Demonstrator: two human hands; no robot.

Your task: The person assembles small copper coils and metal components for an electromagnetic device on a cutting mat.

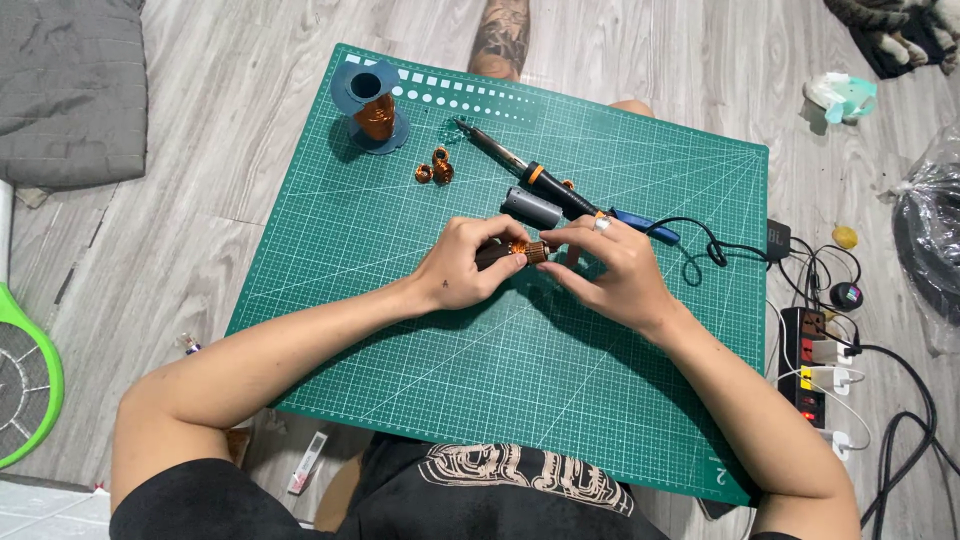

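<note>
Green white-gridded cutting mat [420,330]; blue spool [368,105] of copper wire; black-and-orange soldering iron [520,168]; grey wood-grain floor [230,130].

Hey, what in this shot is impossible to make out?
- Head view: the dark cylinder with copper wire is mostly covered by the left hand and right hand, so its full shape stays hidden.
- Head view: the small copper coils on the green cutting mat are too tiny for detail.
- Head view: the plastic bag is cut off by the right edge.
</note>
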